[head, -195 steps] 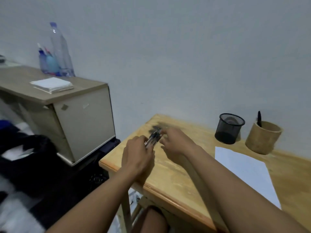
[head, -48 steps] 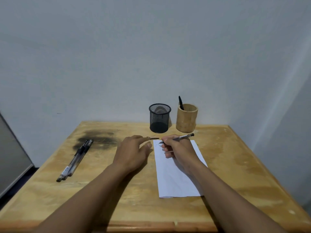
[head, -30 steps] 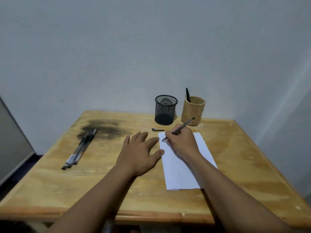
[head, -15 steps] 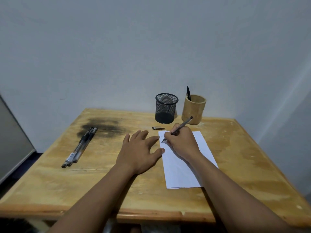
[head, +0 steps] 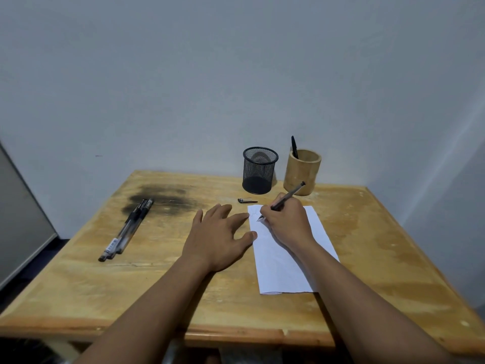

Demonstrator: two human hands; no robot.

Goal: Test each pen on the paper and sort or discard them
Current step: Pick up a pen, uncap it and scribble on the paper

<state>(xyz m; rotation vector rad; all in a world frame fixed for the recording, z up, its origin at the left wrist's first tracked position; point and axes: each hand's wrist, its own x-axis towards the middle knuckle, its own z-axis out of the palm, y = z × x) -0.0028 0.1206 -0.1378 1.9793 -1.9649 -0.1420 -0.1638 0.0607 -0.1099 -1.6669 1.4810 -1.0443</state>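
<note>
Right hand: your right hand (head: 284, 221) grips the pen (head: 283, 201), tip on the paper (head: 288, 258) near its far-left corner; long axis tilted, rear end up, away and right.
Left hand: your left hand (head: 219, 239) lies flat, fingers spread, holding nothing, thumb touching the paper's left edge.
Cap: pen cap (head: 246, 200) beyond the paper.
Spare pens: bundle (head: 126, 229) well left, lying diagonally.
Holders: mesh cup (head: 259, 170), bamboo cup (head: 302, 172) at the table (head: 157, 285) rear.

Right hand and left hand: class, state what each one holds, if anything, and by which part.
The right hand grips a pen low on the barrel, near the tip. The left hand holds nothing; it lies flat on the table.
</note>
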